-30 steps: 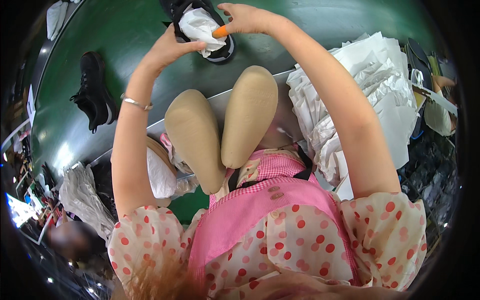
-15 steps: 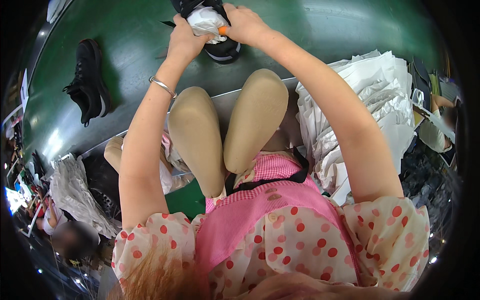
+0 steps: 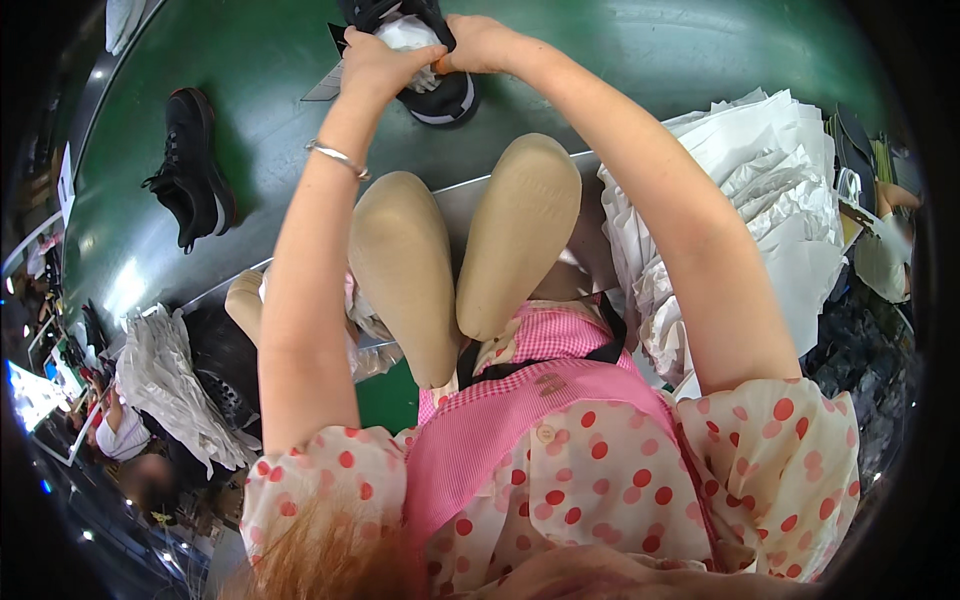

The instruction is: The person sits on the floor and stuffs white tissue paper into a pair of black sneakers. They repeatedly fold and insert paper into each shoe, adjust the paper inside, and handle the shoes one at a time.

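Observation:
At the top of the head view a black shoe (image 3: 445, 103) rests on the green table, its heel toward me. Crumpled white paper (image 3: 410, 36) fills its opening. My left hand (image 3: 382, 66) is closed round the shoe's left side, with the thumb reaching across the paper. My right hand (image 3: 482, 44) is closed on the right side of the collar. A small orange piece (image 3: 439, 67) shows by its fingertips; what it belongs to is hidden. Beside my left hand a flat dark and pale card (image 3: 326, 84) sticks out. Another black shoe (image 3: 192, 165) lies apart on the left.
A thick stack of white paper sheets (image 3: 745, 200) is right of my knees. The green table (image 3: 640, 60) curves across the front. More pale wrapping paper (image 3: 170, 375) hangs at the lower left, near a black perforated thing (image 3: 222, 365). People are at both sides.
My left thumb has reached farther right over the paper, and my right hand has drawn in toward the collar. More of the card shows. The whole view has shifted slightly.

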The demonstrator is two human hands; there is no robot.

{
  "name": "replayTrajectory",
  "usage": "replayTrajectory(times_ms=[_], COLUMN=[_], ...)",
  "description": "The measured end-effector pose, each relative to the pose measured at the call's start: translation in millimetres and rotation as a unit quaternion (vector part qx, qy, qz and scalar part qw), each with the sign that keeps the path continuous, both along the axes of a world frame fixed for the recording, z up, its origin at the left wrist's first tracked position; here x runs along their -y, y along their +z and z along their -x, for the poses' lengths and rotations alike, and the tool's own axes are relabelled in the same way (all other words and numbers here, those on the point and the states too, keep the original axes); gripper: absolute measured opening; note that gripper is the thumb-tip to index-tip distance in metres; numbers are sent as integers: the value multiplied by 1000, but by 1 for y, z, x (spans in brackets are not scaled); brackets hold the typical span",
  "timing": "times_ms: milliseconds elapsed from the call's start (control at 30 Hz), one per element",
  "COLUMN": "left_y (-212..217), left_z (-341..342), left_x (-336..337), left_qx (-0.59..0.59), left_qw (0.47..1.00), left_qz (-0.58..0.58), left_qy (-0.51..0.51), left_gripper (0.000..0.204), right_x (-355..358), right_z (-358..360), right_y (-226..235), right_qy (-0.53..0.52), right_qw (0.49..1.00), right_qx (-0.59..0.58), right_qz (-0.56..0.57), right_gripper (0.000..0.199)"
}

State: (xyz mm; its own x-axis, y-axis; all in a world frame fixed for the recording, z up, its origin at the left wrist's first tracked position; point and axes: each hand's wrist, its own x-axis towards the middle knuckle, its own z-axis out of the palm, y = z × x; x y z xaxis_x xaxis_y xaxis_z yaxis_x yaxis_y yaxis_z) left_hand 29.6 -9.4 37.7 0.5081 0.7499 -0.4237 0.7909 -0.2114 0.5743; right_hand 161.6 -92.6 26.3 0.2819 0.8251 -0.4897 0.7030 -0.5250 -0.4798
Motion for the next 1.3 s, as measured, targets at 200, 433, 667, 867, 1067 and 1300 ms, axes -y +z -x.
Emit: replayTrajectory(times_ms=[200,433,667,867,1067,1300], left_y=[4,17,-26,-35,-46,36], left_z=[-21,-30,30,37,29,34], left_x=[20,29,-33,-10,-9,8], left_qx=[-131,-191,30,-30,-60,52], left_qw=[990,978,998,996,989,989], left_qz=[-43,-85,4,-71,-132,-137], left_qy=[25,17,-60,-44,36,3], left_gripper=[115,106,117,96,81,55], right_x=[3,3,-10,7,-12,-5], right_z=[21,14,1,35,46,35], right_y=[-23,-16,1,-15,-41,-29], right_qy=[-97,-36,55,-27,-81,-113], right_qw=[995,998,998,992,984,986], right_qx=[0,42,25,34,68,13], right_qz=[-19,-33,-28,-115,-140,-126], right_gripper=[50,47,38,29,25,33])
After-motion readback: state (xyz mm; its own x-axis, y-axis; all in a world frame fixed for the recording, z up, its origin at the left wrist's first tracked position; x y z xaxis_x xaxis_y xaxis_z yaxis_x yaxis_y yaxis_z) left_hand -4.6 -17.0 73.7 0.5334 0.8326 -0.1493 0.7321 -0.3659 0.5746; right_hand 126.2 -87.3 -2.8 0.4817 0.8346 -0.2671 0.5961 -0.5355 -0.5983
